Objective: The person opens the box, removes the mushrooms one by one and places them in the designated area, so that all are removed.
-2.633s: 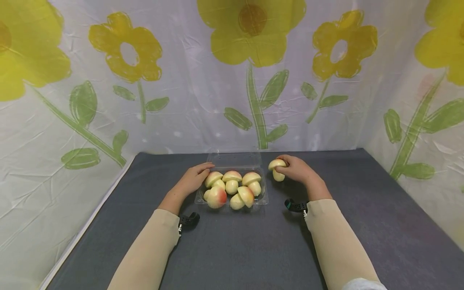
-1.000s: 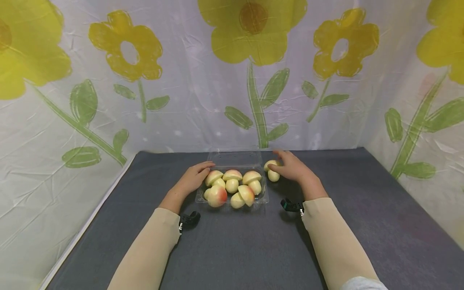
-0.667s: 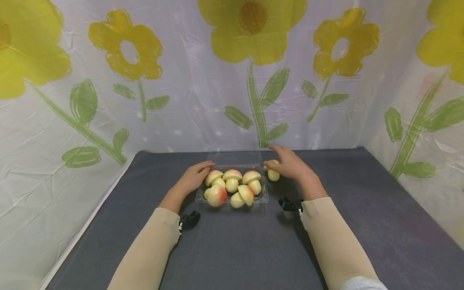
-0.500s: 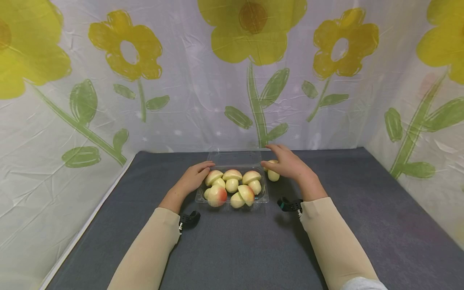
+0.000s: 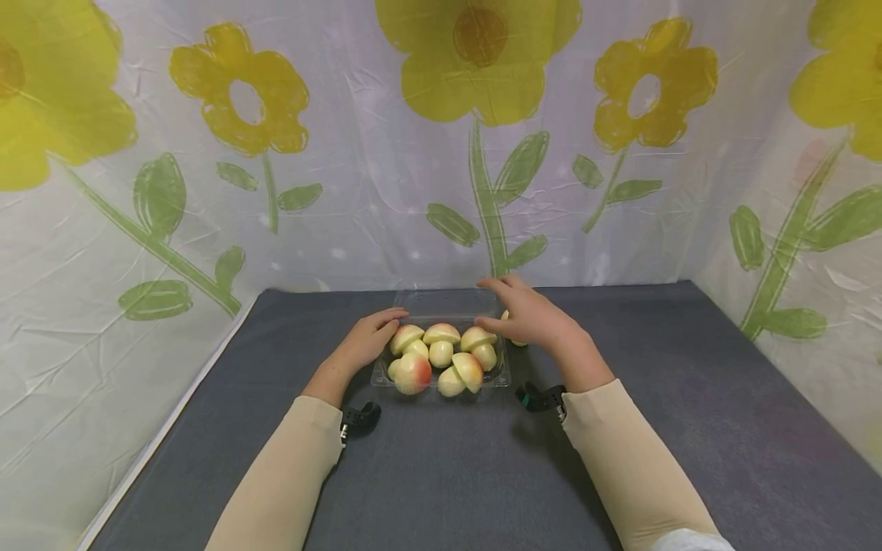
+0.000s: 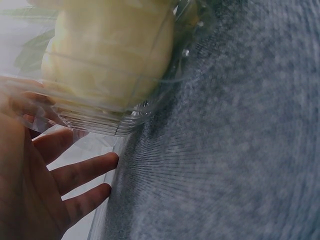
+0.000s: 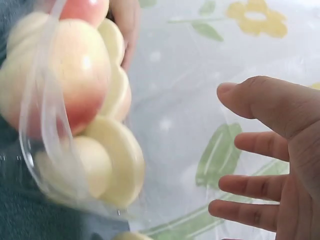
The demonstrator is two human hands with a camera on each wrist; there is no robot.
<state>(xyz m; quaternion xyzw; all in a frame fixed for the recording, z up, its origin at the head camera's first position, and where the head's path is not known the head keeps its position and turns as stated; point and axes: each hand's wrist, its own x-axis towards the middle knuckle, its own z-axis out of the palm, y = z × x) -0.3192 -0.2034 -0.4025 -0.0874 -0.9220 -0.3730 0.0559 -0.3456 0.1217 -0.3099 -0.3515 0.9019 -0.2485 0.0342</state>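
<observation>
A clear plastic clamshell box (image 5: 498, 379) holds several cream toy mushrooms (image 5: 442, 350) with red-blushed caps. Its transparent lid (image 5: 444, 300) is raised at the back. My left hand (image 5: 368, 339) rests at the box's left side; in the left wrist view its fingers (image 6: 85, 172) are spread and straight beside the ribbed wall. Over the box's right rear corner hovers my right hand (image 5: 534, 317), thumb and fingers apart, holding nothing. Behind it a further mushroom (image 5: 518, 343) stands on the table beside the box, mostly hidden by the hand. The right wrist view shows mushrooms (image 7: 122, 160) left of the spread fingers.
A dark grey cloth (image 5: 441, 474) covers the table. White curtains (image 5: 344, 191) printed with yellow flowers enclose the back and sides. Black straps with small cameras (image 5: 540, 398) sit on both wrists.
My right hand first held a mushroom right of the box, set it down on the table, released it, and moved left toward the box and lid. My left hand stayed put.
</observation>
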